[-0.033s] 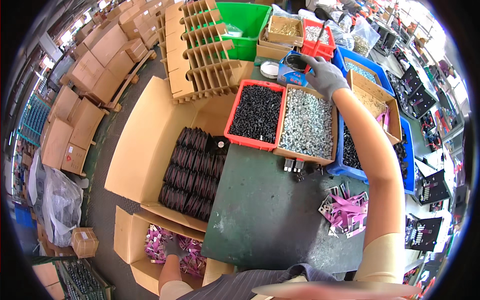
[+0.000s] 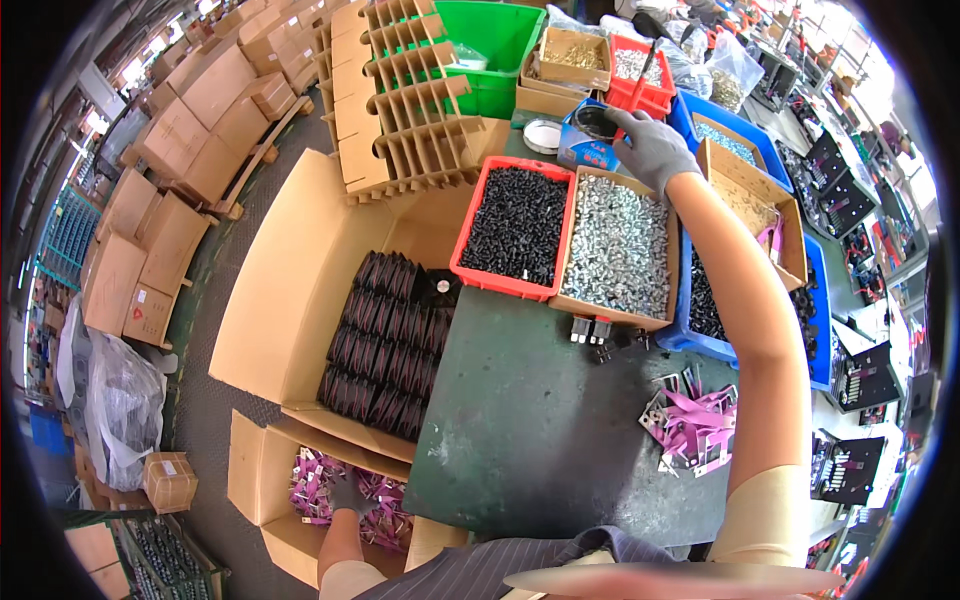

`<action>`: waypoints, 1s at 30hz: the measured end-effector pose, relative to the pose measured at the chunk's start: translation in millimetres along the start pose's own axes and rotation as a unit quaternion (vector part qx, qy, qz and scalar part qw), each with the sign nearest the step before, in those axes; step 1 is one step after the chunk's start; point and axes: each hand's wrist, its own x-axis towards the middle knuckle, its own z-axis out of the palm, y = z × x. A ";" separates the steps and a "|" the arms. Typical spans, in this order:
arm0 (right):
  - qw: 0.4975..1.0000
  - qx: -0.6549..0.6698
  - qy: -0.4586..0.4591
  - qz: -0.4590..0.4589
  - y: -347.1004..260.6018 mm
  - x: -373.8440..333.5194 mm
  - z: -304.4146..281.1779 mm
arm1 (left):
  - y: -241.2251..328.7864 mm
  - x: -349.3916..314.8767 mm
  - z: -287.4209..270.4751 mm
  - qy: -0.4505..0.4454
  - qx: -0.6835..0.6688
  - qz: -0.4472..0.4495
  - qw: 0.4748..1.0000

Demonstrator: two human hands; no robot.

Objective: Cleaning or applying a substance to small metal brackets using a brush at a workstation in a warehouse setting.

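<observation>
My right hand (image 2: 655,152), in a grey glove, reaches to the far side of the bench with its fingers closed round a thin red-and-black stick-like tool (image 2: 637,92). The tool's lower end is hidden by the fingers. Just left of the fingertips stands an open round can with a dark inside (image 2: 597,122), in a blue wrap. My left hand (image 2: 347,494), also gloved, is down among purple-sleeved metal strips (image 2: 383,520) in a carton (image 2: 262,480). Its fingers are hidden there. More purple-sleeved strips (image 2: 692,425) lie piled on the green bench (image 2: 540,420).
A red tray of black screws (image 2: 512,225) and a carton of silver fasteners (image 2: 617,245) stand mid-bench. Blue bins (image 2: 820,320) line the right. A large carton (image 2: 270,310) holds rows of black parts (image 2: 385,350). Cardboard dividers (image 2: 415,100) and a green tub (image 2: 500,50) stand beyond.
</observation>
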 end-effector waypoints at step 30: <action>0.920 0.383 0.039 0.071 19.6 15.2 9.3 | -3.1 14.5 19.4 0.032 -0.096 0.047 0.994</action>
